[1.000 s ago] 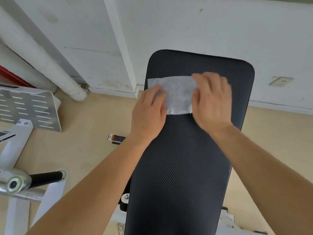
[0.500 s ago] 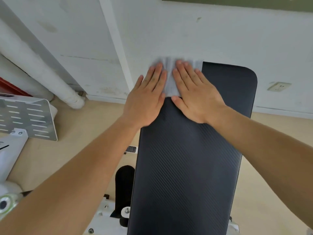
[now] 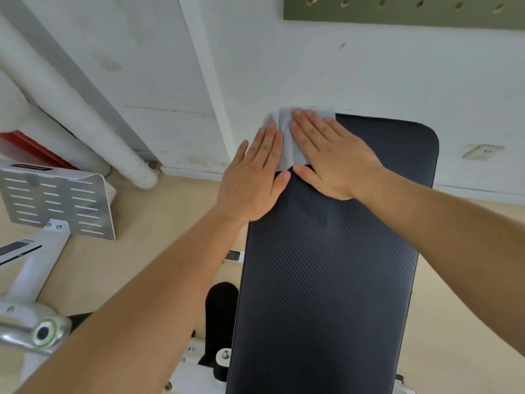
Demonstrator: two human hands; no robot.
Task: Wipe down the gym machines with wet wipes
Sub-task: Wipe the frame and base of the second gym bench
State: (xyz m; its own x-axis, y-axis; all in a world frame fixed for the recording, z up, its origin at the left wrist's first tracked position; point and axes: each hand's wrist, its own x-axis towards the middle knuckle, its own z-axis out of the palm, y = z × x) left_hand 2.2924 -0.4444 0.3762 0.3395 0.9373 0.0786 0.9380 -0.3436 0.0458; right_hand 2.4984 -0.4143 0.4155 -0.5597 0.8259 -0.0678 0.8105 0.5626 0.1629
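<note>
The left hand (image 3: 252, 180) lay flat with its fingers straight and together, gripping nothing; its fingertips pressed the wet wipe (image 3: 287, 150) while its palm hung over the pad's 9 o'clock edge. Just beside it, at its 3 o'clock, the right hand (image 3: 332, 155) lay equally flat and open, with its fingers spread over the wipe and its thumb stretched towards the left thumb, the two nearly touching. The wipe, pale and slightly creased, was spread under both hands on the 11 o'clock corner of the black pad (image 3: 326, 280), and its far edge lapped over the top of the pad. The pad was long and ribbed, and ran from 12 to 6 o'clock down the middle of the view. Behind it at 12 o'clock stood a white wall (image 3: 369, 81) with a green pegboard (image 3: 397, 12) high up and a wall socket (image 3: 481, 152) at about 3 o'clock from the hands. At 9 o'clock a white pipe (image 3: 85, 120) slanted down to the pale floor (image 3: 142, 223), and nearer, at 8 o'clock, a slotted metal plate (image 3: 56, 203) sat on a white frame. Lower still, at 7 o'clock, a metal bar end (image 3: 42, 332) with a green ring showed, and a black roller (image 3: 221, 308) stood close against the pad's left side.
</note>
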